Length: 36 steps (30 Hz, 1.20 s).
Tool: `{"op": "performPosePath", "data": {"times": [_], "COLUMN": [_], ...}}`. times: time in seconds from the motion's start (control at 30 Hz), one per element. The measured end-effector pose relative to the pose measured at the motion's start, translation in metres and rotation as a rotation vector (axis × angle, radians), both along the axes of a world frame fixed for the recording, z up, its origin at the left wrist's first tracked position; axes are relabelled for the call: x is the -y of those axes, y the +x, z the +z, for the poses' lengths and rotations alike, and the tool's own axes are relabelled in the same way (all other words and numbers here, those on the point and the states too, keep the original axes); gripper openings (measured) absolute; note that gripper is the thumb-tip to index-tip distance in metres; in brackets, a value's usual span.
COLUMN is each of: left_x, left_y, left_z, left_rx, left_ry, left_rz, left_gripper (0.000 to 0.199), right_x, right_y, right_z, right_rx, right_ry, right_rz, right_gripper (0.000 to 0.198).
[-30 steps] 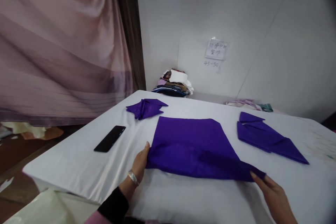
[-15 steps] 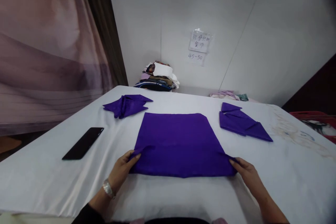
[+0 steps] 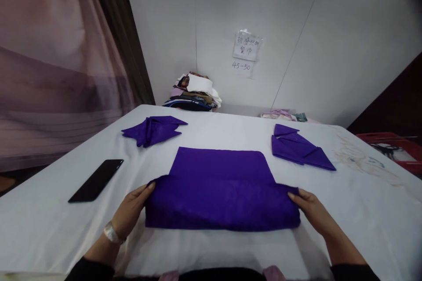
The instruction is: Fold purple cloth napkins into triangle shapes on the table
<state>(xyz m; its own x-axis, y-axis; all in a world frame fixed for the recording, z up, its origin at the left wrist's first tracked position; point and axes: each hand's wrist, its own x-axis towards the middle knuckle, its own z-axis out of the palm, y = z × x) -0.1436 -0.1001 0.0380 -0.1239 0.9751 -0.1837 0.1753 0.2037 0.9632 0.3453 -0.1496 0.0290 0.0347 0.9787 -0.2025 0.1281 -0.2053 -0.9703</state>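
A purple cloth napkin lies in front of me, its near part lifted and doubled over the flat far part. My left hand pinches the left corner of the raised edge between thumb and fingers; a silver bracelet circles that wrist. On the other side my right hand grips the right corner the same way. Between both hands the raised edge is stretched nearly straight. A folded purple napkin rests at the back left, and another folded purple napkin lies at the back right.
A black phone lies on the white-covered table at the left. Piled clothes sit beyond the far edge, with more cloths to their right. A paper sign hangs on the wall. A red basket stands at far right.
The corners in both hands have come up, and the near edge now folds over the napkin. My left hand has moved outward to the left. The camera view has shifted slightly.
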Motion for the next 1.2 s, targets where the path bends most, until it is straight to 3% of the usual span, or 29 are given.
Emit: {"op": "performPosePath", "data": {"times": [0.2,0.37,0.5,0.87,1.2], "left_x": [-0.060,-0.121,-0.150,-0.163,-0.167], "left_y": [0.012,0.022,0.026,0.029,0.027], "left_z": [0.001,-0.019,-0.033,-0.048,-0.050], "left_rx": [-0.111,-0.432,-0.566,-0.830,-0.847], "left_ry": [0.096,0.079,0.057,0.033,-0.008], "left_rz": [0.097,0.110,0.102,0.078,0.076], "left_gripper": [0.043,0.040,0.030,0.035,0.041], "right_x": [-0.072,-0.132,-0.165,-0.183,-0.181], "right_y": [-0.007,-0.011,-0.011,-0.007,-0.011], "right_z": [-0.001,-0.017,-0.033,-0.056,-0.056], "right_rx": [0.104,0.376,0.525,0.862,1.048], "right_ry": [0.175,0.203,0.196,0.162,0.093], "right_rz": [-0.214,-0.271,-0.279,-0.289,-0.262], "right_gripper": [0.042,0.037,0.031,0.029,0.028]}}
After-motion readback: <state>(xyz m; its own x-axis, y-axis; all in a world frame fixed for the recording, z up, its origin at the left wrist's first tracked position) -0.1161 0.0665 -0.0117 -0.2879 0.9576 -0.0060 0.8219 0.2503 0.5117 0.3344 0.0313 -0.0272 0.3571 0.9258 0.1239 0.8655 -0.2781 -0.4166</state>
